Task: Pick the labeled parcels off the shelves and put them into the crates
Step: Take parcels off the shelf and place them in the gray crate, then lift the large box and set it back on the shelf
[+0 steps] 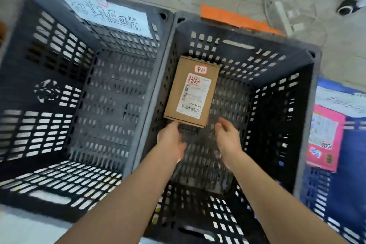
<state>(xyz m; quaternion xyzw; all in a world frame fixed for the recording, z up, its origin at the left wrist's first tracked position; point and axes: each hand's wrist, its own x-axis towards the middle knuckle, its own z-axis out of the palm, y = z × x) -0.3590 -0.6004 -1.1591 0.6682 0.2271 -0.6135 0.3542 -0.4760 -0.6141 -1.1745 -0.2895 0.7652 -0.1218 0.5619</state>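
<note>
The brown parcel [191,91] lies inside the middle dark crate [281,117]. The left hand [172,140] reaches its near corner with straight fingers; the right hand [227,136], loosely open, holds nothing beside it. Another dark crate [49,65] stands on the left, and a blue crate [352,164] with a pink parcel [324,136] on the right.

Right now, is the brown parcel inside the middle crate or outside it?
Inside. The brown parcel is below the rim of the middle crate, label up, with perforated walls on all sides.
</note>
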